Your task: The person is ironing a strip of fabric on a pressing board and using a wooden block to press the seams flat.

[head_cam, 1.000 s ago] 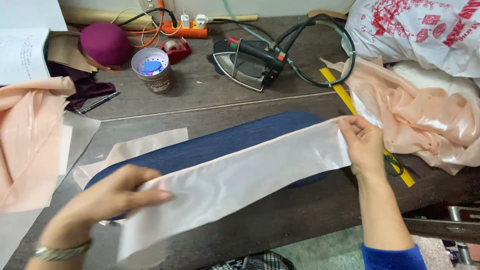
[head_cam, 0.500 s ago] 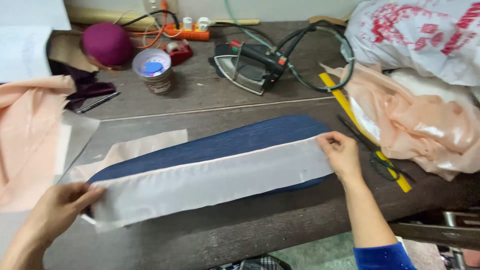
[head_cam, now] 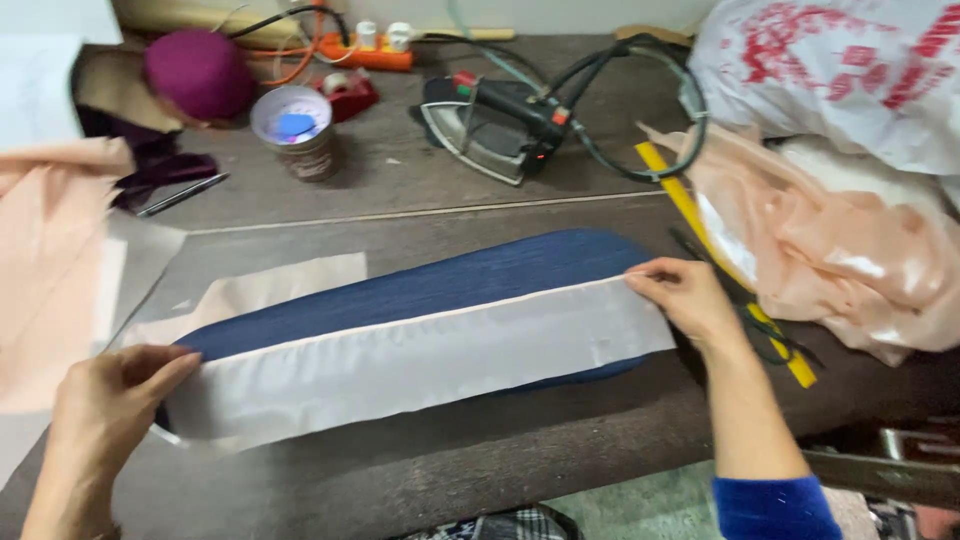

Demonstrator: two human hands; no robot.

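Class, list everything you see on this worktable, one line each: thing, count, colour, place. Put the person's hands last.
White strip: one, white, laid along the pad.
Pad: one, dark blue, table centre.
Iron: one, black and grey, back centre.
Tin: one, silver, back left.
Hat: one, magenta, back left.
Ruler: one, yellow, right.
Peach cloth: one heap, peach, right.
Bag: one, white with red print, back right.
Power strip: one, orange, back.
Table: one, dark brown.
Left hand: on the strip's left end.
Right hand: on its right end.
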